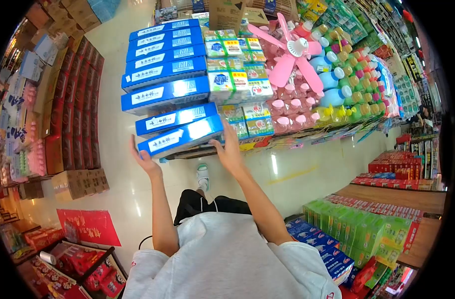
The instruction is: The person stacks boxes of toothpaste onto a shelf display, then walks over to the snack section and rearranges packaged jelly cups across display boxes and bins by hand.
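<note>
A long blue box [180, 138] with white lettering is at the near end of a row of similar boxes, slightly angled to the one behind it. My left hand [147, 160] grips its left end, with the thumb at the near lower corner. At the other end, my right hand [231, 149] holds the box's right side, its fingers partly hidden behind the edge. Just behind lies another blue box [175, 119], and more blue boxes [165, 94] stretch away in a row. Plastic-wrapped soap packs [229, 82] are stacked to the right of the row.
Right of the soap stand bottles of pink liquid [292, 105], with a pink fan [297, 48] above them. Blue-capped bottles [332, 79] are farther right. Stacked cartons [73, 109] line the left side of the tiled floor [118, 134]. Green packs [357, 226] sit at the lower right.
</note>
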{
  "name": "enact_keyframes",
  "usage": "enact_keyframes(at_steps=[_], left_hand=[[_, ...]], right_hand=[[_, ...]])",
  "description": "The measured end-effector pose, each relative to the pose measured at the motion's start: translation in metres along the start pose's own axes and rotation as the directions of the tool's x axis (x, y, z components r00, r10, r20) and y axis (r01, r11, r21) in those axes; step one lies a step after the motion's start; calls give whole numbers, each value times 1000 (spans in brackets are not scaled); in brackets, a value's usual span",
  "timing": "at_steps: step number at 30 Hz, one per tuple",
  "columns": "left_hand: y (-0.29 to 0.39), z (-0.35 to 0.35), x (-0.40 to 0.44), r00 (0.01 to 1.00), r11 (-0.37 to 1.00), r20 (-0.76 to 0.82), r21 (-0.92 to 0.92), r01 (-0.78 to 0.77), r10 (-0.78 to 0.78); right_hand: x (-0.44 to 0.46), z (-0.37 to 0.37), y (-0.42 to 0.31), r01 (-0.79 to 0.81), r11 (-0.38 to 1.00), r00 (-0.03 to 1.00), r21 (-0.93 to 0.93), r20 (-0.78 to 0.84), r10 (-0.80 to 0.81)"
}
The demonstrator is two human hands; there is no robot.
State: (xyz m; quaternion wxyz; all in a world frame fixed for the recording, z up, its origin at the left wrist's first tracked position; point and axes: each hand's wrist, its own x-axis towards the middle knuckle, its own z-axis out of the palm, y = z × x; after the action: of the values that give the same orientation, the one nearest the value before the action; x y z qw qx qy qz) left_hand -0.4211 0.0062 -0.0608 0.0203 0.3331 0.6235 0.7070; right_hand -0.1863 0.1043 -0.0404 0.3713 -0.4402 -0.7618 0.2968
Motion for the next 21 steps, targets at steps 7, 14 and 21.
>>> enact_keyframes(at_steps=[7, 14, 21], left_hand=[[-29, 7, -14, 934, 879, -6, -341, 333, -356], [-25, 14, 13, 959, 926, -10, -262, 272, -285], [-42, 2, 8, 968, 955, 13, -160, 249, -250]], right_hand=[[-4, 36, 44, -59, 998, 998, -38, 26, 60], [-13, 41, 38, -143, 972, 989, -185, 11, 148], [-2, 34, 38, -60, 988, 998, -144, -9, 60]])
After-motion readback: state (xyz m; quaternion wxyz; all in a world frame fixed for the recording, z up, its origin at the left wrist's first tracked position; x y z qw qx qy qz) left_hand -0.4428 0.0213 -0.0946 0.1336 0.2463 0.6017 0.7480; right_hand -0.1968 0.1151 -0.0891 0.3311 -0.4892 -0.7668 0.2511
